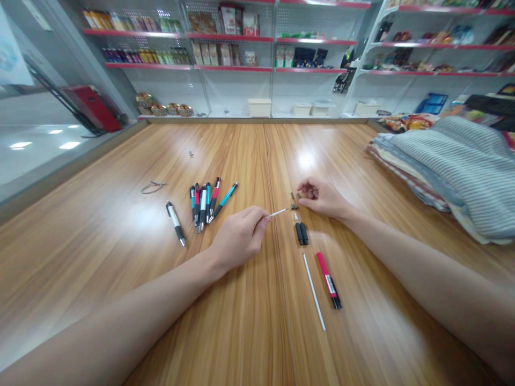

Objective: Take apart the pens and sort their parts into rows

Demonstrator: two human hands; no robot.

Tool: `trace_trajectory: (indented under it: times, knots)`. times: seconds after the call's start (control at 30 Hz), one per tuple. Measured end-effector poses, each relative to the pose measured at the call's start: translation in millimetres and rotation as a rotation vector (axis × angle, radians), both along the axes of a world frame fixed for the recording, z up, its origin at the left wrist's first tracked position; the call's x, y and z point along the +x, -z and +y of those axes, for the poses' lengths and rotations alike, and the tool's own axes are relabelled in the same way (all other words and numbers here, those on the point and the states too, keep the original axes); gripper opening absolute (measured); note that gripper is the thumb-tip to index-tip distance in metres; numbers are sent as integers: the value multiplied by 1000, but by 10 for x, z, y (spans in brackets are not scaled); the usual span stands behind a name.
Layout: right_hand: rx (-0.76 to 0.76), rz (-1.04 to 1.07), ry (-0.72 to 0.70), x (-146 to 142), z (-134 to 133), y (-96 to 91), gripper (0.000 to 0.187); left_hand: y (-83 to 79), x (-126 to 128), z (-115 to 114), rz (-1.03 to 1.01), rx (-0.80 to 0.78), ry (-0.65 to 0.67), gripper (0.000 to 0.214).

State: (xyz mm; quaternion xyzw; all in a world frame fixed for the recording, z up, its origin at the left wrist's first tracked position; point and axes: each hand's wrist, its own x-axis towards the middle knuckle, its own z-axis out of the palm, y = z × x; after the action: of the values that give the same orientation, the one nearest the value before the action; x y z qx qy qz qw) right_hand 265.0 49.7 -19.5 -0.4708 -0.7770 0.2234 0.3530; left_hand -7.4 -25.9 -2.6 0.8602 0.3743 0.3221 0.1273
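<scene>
My left hand (pixel 240 236) rests on the wooden table (pixel 120 257), its fingers pinched on a thin white pen refill (pixel 278 213) that points right. My right hand (pixel 319 197) lies curled beside small dark pen parts (pixel 294 203); its fingertips touch or nearly touch them, and whether it holds one I cannot tell. Just below lie two black grip sleeves (pixel 301 234), a red pen barrel (pixel 329 280) and a second white refill (pixel 314 290). A bunch of several assembled pens (pixel 207 202) lies to the left, with one white-and-black pen (pixel 176 223) apart from them.
A rubber band (pixel 152 187) and a tiny metal piece (pixel 190 154) lie at the far left of the table. Folded striped cloths (pixel 454 161) are stacked at the right edge. Red shop shelves (pixel 229 67) with goods stand behind the table.
</scene>
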Motion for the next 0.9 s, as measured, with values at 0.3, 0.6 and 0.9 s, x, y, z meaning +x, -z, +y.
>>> trace_trajectory:
  times: [0.3,0.6,0.9]
  knots:
    - [-13,41,-70,28,-27,-41,35,-10,2,-6,-13,-7,6,16]
    - [-32,46,-58,-7,6,1,25,-4,5,-4,-14,-8,1,17]
    - [25,-45,1,-18,32,30,23,-9,12,5,-10,0,-9,16]
